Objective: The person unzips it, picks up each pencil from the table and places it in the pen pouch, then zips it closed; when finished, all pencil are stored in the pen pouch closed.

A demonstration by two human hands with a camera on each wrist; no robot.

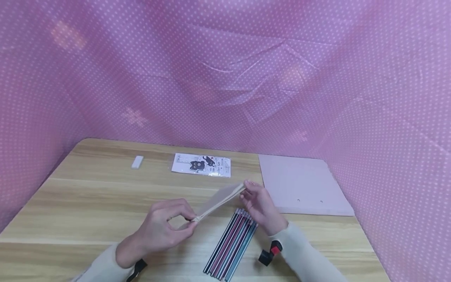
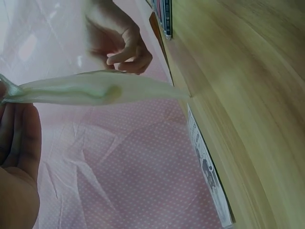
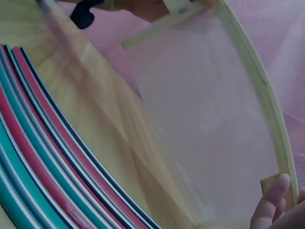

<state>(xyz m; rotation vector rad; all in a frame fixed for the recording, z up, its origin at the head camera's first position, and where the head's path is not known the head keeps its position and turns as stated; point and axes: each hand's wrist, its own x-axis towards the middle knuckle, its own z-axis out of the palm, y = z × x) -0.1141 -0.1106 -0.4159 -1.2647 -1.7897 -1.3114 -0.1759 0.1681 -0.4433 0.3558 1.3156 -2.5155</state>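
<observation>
A translucent mesh pouch (image 1: 219,199) with cream trim is held raised above the table, stretched slantwise between both hands. My left hand (image 1: 163,225) pinches its lower left end between thumb and fingers. At the upper right end, my right hand (image 1: 258,203) pinches the trimmed edge; thumb and fingertips (image 3: 271,202) show on that trim in the right wrist view. Seen from the left wrist, the pouch (image 2: 95,89) appears thin, almost edge-on. Below the right hand lies a row of pencils (image 1: 230,246) in dark, pink and teal, side by side on the table.
On the wooden table (image 1: 88,203), a white eraser-like block (image 1: 137,162) lies at the back left. A flat packet with black cat drawings (image 1: 201,165) is at the back middle. A pale board with two small holes (image 1: 303,184) lies right. Pink dotted cloth (image 1: 225,78) surrounds the table.
</observation>
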